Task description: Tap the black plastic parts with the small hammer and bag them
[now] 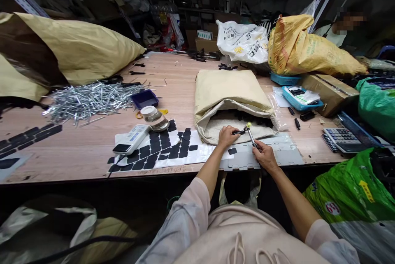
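Note:
My left hand (227, 136) is closed on a slim black part (239, 132) that points to the right. A small hammer-like tool (252, 136), with a metal shaft and a yellow-green head, is gripped in my right hand (265, 155). Its head meets or nearly meets the black part's tip; I cannot tell if they touch. Just behind both hands lies a beige sack (228, 85), its mouth gaping toward me, with dark pieces inside. Under my hands is a grey-white board (277, 153), and one black sticker (232, 151) lies between my wrists.
To the left are sheets of black stickers (182, 144), a white device (132, 138), a lidded jar (156, 119), a purple tray (145, 99) and heaped metal rods (92, 99). A blue basket (302, 97), a calculator (344, 138) and a green bag (352, 190) stand right. A person is at back right.

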`<action>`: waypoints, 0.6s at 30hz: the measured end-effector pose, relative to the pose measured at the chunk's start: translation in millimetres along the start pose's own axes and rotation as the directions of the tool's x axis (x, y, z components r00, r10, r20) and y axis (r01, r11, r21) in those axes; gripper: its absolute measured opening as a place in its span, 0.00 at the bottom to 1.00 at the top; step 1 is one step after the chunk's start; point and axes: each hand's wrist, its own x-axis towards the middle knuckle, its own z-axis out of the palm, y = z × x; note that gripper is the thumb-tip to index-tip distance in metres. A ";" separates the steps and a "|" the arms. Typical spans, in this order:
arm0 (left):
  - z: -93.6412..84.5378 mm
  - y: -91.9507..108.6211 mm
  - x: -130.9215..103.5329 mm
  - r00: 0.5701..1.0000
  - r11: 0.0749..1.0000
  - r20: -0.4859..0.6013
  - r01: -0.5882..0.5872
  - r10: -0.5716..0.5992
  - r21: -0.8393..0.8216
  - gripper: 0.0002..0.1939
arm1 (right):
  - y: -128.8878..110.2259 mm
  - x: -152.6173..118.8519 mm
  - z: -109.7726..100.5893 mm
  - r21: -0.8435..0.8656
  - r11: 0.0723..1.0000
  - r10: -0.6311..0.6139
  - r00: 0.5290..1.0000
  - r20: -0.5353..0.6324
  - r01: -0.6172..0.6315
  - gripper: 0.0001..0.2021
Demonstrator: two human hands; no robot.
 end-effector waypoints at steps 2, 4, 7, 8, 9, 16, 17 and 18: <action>0.2 0.1 -0.2 1.000 1.000 -0.003 -0.005 0.005 -0.004 0.12 | -3.3 -0.2 -0.3 0.038 0.999 -0.003 1.000 -0.025 0.004 0.26; 0.6 0.4 -0.4 1.000 1.000 -0.008 -0.004 0.004 -0.006 0.12 | -7.5 0.0 -0.5 0.057 0.998 -0.039 0.999 -0.035 0.041 0.25; 0.7 0.9 -0.5 1.000 1.000 -0.014 0.002 -0.002 -0.011 0.12 | -8.3 0.6 1.5 0.032 0.995 -0.094 0.996 0.005 0.094 0.24; 0.5 1.0 -0.7 1.000 1.000 -0.014 0.003 -0.003 -0.013 0.12 | -5.9 0.8 2.9 0.020 0.995 -0.099 0.995 0.022 0.099 0.23; 0.4 1.2 -0.9 1.000 1.000 -0.014 0.004 -0.004 -0.013 0.12 | -2.3 0.9 4.4 0.012 0.995 -0.095 0.995 0.037 0.095 0.23; 1.1 2.8 -2.0 1.000 1.000 -0.025 0.000 0.001 0.023 0.12 | 24.2 5.7 8.5 0.257 0.965 0.027 0.997 0.073 -0.045 0.26; 0.8 3.1 -1.4 1.000 1.000 -0.029 -0.002 0.003 0.028 0.12 | 24.0 7.3 7.3 0.308 0.950 0.041 0.998 0.056 -0.057 0.26; 0.1 3.6 -0.9 0.999 1.000 -0.033 -0.004 0.005 0.029 0.11 | 23.0 9.0 5.9 0.353 0.933 0.058 0.998 0.034 -0.066 0.26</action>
